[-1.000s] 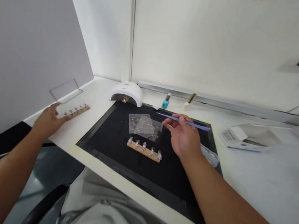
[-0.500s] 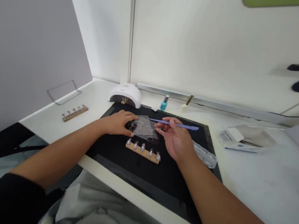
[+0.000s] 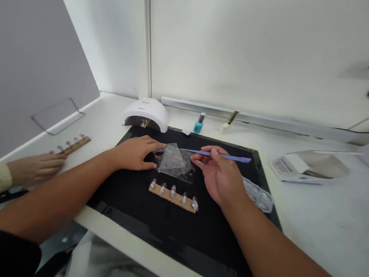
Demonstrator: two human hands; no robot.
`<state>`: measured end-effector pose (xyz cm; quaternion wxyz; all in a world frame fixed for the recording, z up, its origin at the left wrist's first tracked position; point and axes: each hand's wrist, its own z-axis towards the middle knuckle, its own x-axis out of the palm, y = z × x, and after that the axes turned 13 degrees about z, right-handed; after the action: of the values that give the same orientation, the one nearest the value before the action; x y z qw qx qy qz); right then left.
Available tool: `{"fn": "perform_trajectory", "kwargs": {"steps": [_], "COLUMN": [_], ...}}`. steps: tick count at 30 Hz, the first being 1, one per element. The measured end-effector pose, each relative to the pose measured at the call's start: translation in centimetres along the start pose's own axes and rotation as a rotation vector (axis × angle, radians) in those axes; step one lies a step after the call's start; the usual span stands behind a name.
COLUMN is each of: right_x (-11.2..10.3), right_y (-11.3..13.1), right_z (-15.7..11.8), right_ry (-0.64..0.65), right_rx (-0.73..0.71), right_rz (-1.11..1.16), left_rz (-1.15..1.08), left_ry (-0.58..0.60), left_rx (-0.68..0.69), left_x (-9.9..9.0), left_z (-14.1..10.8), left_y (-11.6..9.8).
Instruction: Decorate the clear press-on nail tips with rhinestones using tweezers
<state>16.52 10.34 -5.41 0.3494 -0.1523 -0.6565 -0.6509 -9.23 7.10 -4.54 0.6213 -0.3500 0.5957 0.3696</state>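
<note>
My left hand [image 3: 134, 153] rests on the black mat [image 3: 147, 227] with thumb and index finger apart, touching the left edge of some thin clear plastic sheets [image 3: 173, 158] speckled with small red bits. In my right hand [image 3: 222, 174] is a slim blue-purple stick [image 3: 232, 157], pinched between thumb and fingers. Its thin end points left over the sheets, and its flattened end sticks out to the right. In front of the sheets lies a cardboard strip [image 3: 173, 198] with several nail tips standing on it. Neither hand touches that strip.
A white nail lamp [image 3: 147, 111] stands at the back left. Behind the mat are a turquoise polish bottle [image 3: 199, 123] and a cream one [image 3: 228, 123]. To the right lie a clear plastic tray [image 3: 258, 195] and an open carton [image 3: 296, 167]. At left, another person's hand [image 3: 39, 168] touches a second strip [image 3: 75, 146].
Another person's hand has reached in from the left to the second nail strip. The view has shifted slightly. My hands keep almost the same pose by the sheets.
</note>
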Motion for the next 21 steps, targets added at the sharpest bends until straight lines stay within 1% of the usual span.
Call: {"fn": "perform_trajectory", "kwargs": {"steps": [6, 13, 16, 21], "right_x": [0.0, 0.0, 0.3, 0.7], "right_y": [0.2, -0.7, -1.0, -0.9], "right_z": [-0.5, -0.7, -0.8, -0.8], "right_ry": [0.022, 0.038, 0.041, 0.017], "right_rx": [0.018, 0.091, 0.117, 0.089], "right_rz": [0.002, -0.058, -0.095, -0.108], "left_rz": [-0.029, -0.073, -0.081, -0.077], "left_ry": [-0.057, -0.053, -0.041, -0.035], "left_rx": [0.029, 0.083, 0.069, 0.02], "left_x": [0.0, 0.2, 0.5, 0.8], "left_z": [-0.1, -0.3, -0.5, -0.6], "left_y": [0.0, -1.0, -1.3, -1.6]}}
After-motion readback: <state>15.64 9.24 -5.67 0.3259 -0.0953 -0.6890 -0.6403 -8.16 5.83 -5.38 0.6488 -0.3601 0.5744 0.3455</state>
